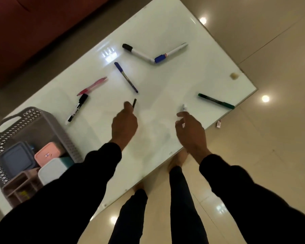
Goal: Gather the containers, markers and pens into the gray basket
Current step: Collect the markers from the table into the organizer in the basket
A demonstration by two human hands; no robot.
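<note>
The gray basket [48,120] stands at the table's left end and holds a blue-grey container [16,159], a pink container [47,153], a white and teal container [51,170] and a brown organiser [21,187]. My left hand [124,125] is closed on a thin dark pen [134,103] at the table's middle. My right hand [190,128] grips a white marker [183,108] near the front edge. On the table lie a green marker [216,100], a blue pen [126,77], a pink pen [92,85], a black-capped marker [77,108], another black-capped marker [136,52] and a blue-capped marker [171,52].
The white glossy table [165,81] runs diagonally across the view, with a small beige lump [233,76] near its right edge. Beige floor tiles surround it, with a small white scrap [219,123] on the floor. My legs [176,199] stand beside the front edge.
</note>
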